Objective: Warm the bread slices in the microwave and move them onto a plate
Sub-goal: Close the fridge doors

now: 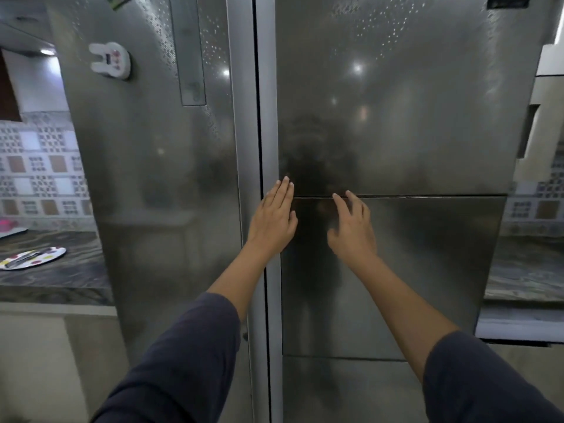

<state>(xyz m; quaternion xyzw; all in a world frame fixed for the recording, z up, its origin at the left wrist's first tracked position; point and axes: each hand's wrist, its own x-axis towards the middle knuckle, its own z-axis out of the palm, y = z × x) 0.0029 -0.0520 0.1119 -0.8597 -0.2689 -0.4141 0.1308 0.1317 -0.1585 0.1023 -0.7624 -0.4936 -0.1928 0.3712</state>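
A tall steel refrigerator fills the head view, its left door (158, 178) and right door (396, 117) both closed. My left hand (273, 219) lies flat, fingers together, on the inner edge of the right door beside the centre seam. My right hand (352, 227) reaches with spread fingers to the horizontal seam (427, 196) across the right door, fingertips touching it. Neither hand holds anything. A white plate (32, 257) with coloured dots lies on the counter at the left, with a dark utensil across it. No bread or microwave is in view.
A dark marbled counter (55, 279) runs along the left, with patterned wall tiles (39, 166) behind it. A white rabbit-shaped magnet (110, 60) sticks on the left door. More counter (525, 270) shows to the right of the fridge.
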